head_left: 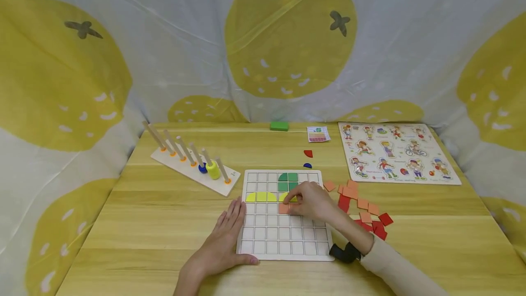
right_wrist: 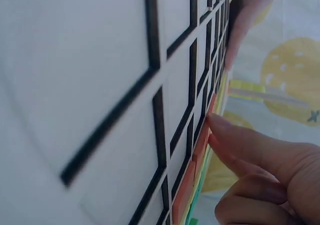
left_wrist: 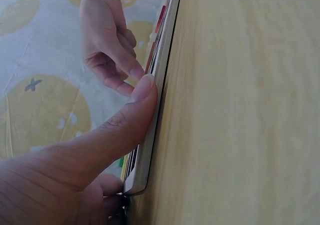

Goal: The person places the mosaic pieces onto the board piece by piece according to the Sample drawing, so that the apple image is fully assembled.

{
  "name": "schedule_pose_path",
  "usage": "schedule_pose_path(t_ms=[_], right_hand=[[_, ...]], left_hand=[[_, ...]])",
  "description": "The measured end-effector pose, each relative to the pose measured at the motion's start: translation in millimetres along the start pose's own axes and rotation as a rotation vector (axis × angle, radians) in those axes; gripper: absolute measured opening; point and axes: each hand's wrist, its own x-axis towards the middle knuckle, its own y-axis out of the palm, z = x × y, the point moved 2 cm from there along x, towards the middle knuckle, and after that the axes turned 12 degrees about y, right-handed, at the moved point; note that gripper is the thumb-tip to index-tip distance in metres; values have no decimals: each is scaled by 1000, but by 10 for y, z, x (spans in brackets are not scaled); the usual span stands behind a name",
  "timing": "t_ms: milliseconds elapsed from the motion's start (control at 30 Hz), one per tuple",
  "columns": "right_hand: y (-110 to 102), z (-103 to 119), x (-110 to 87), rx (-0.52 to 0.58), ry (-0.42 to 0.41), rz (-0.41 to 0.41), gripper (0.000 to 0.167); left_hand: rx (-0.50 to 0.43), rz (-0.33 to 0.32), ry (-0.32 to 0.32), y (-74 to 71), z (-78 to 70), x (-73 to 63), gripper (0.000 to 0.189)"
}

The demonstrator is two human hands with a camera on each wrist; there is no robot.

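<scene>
A white grid board (head_left: 272, 256) lies on the table, with yellow and green pieces set in its upper rows and a row of orange square tiles (head_left: 283, 208) below the yellow ones. My left hand (head_left: 223, 236) rests along the board's left side, fingers straight. Its thumb (left_wrist: 125, 115) touches the board's near edge. Over the middle of the board, my right hand (head_left: 312, 200) pinches an orange square tile (right_wrist: 211, 105) at its cell with thumb and forefinger. Those fingertips partly cover the tile.
Loose orange and red tiles (head_left: 344, 203) lie right of the board. Beyond it are a red quarter piece (head_left: 308, 153), a blue half-round piece (head_left: 307, 166), a pattern card (head_left: 318, 137) and a green block (head_left: 279, 126). A peg stand (head_left: 222, 186) stands left, a picture puzzle (head_left: 398, 154) right.
</scene>
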Motion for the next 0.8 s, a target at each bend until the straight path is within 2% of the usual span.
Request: schedule_pose_path(t_ms=[100, 200, 333, 400, 500, 633, 800], right_hand=[[-13, -11, -15, 11, -5, 6, 12], [-125, -102, -50, 52, 21, 10, 16], [-420, -397, -120, 94, 111, -57, 19], [-567, -569, -149, 82, 159, -107, 22], [-709, -781, -159, 51, 227, -139, 29], [-735, -908, -118, 50, 279, -101, 37], [-686, -872, -67, 47, 288, -96, 32]], left_hand=[[3, 2, -1, 7, 3, 6, 131], [1, 2, 2, 13, 4, 15, 132], [-1, 4, 3, 13, 4, 19, 132], [-3, 2, -3, 10, 7, 16, 132], [-5, -2, -13, 5, 14, 6, 132], [-6, 3, -24, 7, 24, 0, 133], [-7, 9, -19, 15, 22, 13, 133]])
